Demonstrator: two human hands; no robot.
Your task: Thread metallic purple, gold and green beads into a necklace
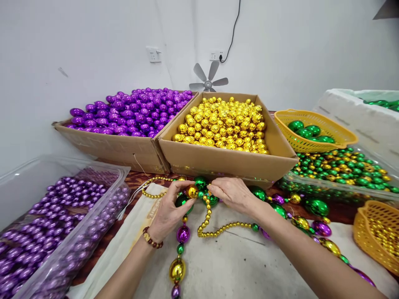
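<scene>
My left hand (172,209), with a brown bead bracelet at the wrist, is closed with thumb and fingers around a shiny gold bead (192,191). A large green bead (181,201) sits under those fingers. From there a bead string with a purple bead (183,234) and a big gold oval bead (177,270) runs toward me. My right hand (232,193) is pinched beside green beads (200,183); what its fingertips hold is too small to make out. A strand of small gold beads (207,220) curves over the white cloth (224,261) between my arms.
Ahead stand cardboard boxes of purple beads (124,112) and gold beads (224,124). A clear bin (124,166) of purple beads is at left. Yellow baskets (349,137), a bin of mixed beads (346,166) and a strung garland (330,246) lie right. A fan (208,84) stands behind.
</scene>
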